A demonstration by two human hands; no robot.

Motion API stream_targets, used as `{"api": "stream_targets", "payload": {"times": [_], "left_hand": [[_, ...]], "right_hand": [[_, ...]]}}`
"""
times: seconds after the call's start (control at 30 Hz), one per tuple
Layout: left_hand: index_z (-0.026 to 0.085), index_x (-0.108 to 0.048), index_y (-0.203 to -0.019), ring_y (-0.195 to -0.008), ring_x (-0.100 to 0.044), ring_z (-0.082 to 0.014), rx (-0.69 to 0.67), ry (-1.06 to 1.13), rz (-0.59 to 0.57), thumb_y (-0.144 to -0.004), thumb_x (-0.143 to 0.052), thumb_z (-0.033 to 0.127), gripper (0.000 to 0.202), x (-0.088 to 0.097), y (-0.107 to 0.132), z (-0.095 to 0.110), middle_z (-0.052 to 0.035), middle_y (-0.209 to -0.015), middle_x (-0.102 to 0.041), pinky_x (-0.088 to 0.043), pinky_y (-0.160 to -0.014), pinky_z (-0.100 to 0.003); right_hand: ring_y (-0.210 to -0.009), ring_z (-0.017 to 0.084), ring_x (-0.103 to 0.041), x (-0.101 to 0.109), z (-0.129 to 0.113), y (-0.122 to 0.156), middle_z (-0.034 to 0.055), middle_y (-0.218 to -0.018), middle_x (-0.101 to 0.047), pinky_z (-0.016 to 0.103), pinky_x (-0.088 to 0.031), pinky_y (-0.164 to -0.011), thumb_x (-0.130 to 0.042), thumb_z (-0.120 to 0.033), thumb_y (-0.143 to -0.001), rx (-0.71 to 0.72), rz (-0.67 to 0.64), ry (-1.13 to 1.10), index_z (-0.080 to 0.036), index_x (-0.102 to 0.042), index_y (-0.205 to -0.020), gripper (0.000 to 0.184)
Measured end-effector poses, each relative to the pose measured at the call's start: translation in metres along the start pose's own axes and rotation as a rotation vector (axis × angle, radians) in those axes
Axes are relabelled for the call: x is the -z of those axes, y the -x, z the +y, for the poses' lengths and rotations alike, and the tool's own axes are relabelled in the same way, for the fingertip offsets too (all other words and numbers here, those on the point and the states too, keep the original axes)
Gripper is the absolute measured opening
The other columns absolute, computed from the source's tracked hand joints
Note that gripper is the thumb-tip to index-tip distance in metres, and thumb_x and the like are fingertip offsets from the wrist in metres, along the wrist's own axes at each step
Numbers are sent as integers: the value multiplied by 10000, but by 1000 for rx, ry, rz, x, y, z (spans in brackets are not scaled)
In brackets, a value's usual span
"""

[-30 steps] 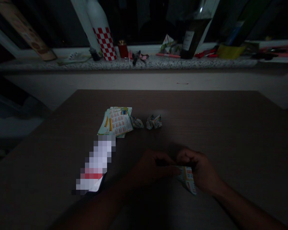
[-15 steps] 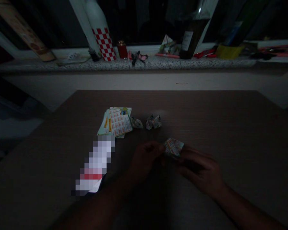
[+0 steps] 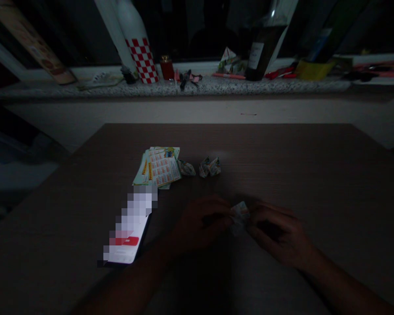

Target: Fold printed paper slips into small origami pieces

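Observation:
The scene is dim. My left hand (image 3: 200, 221) and my right hand (image 3: 277, 232) meet over the near middle of a dark wooden table (image 3: 315, 175). Both pinch a small folded piece of printed paper (image 3: 239, 215) between their fingertips, held just above the tabletop. Farther back lie two small folded paper pieces (image 3: 210, 166) and another one (image 3: 186, 168), beside a stack of printed paper sheets (image 3: 159, 168).
A lit phone (image 3: 129, 232) lies on the table left of my left hand. Behind the table a speckled ledge (image 3: 200, 87) holds a red-and-white checked bottle (image 3: 141, 61), a small red jar (image 3: 167, 68), a dark bottle (image 3: 261, 52), pens and clutter.
The paper went from low under my right hand, up between both hands half a second ago, to a smaller folded shape now pinched lower between the fingertips.

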State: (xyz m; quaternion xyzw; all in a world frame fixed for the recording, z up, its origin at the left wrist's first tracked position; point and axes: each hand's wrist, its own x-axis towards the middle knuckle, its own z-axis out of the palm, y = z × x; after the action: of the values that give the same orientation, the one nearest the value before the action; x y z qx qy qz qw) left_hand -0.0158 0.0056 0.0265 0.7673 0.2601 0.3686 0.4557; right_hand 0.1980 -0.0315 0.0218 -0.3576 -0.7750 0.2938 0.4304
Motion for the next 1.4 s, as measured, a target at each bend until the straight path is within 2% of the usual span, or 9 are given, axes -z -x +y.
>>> {"api": "stream_targets", "payload": {"times": [0.13,0.33,0.63,0.87,0.93,1.0,1.13,1.3,1.4], "left_hand": [[182,-715,-939,-878,-659,-171,38,-27,54,-836,-639,193,128,0,-1,2,-71,-949,-708,-494,-791,-275],[171,-737,-811,-771,-662,-147,132,-57,148,-818,-664,191,77,-3,-1,9,-49,-825,-708,-496,-708,-240],[169,-734,-763,-726,-657,-144,170,6,239,-763,-717,187,24,-8,-1,10,-39,-784,-702,-493,-666,-239],[165,-663,-756,-699,-630,-139,366,51,364,-713,-758,237,127,-14,3,8,-7,-736,-683,-474,-639,-230],[166,-655,-834,-724,-624,-144,411,89,348,-697,-769,238,192,-13,3,6,-5,-767,-677,-476,-657,-235],[165,-666,-901,-773,-627,-156,411,130,276,-716,-756,252,223,-12,2,6,-18,-815,-683,-481,-703,-253],[173,-715,-913,-808,-620,-158,326,126,122,-784,-702,269,161,-8,-1,7,-32,-854,-676,-460,-724,-249],[164,-727,-830,-733,-597,-130,283,105,156,-828,-654,239,105,-11,-1,7,-21,-778,-654,-439,-676,-225],[159,-720,-807,-711,-590,-129,284,128,198,-816,-664,224,87,-12,-1,6,-19,-758,-649,-434,-649,-221]], "right_hand": [[-752,185,-661,-3,2,-1,48,-798,-684,312,-539,-675,-602,-102,-839,-15,9,-44,-209,-639,-879,120],[-709,160,-699,-1,4,0,34,-806,-735,246,-553,-635,-647,-93,-819,-80,92,-64,-203,-696,-826,121],[-691,189,-720,-4,2,-1,43,-786,-762,275,-591,-631,-690,-125,-779,-124,213,-26,-207,-727,-821,99],[-637,173,-725,-10,2,4,18,-776,-767,247,-609,-589,-726,-160,-751,-213,350,12,-226,-688,-924,189],[-651,178,-731,-10,3,4,25,-795,-771,251,-612,-594,-717,-165,-759,-205,324,34,-224,-683,-946,199],[-651,175,-730,-10,3,4,25,-792,-770,246,-607,-591,-712,-161,-764,-175,283,75,-222,-691,-932,180],[-651,160,-722,-10,4,4,14,-793,-765,237,-598,-606,-713,-152,-765,-128,229,113,-222,-696,-932,182],[-685,168,-726,-12,2,3,24,-818,-768,237,-598,-625,-705,-166,-772,-168,213,49,-213,-686,-981,215],[-672,167,-724,-13,0,1,23,-805,-771,232,-595,-613,-687,-192,-791,-217,171,-3,-210,-710,-933,145]]}}
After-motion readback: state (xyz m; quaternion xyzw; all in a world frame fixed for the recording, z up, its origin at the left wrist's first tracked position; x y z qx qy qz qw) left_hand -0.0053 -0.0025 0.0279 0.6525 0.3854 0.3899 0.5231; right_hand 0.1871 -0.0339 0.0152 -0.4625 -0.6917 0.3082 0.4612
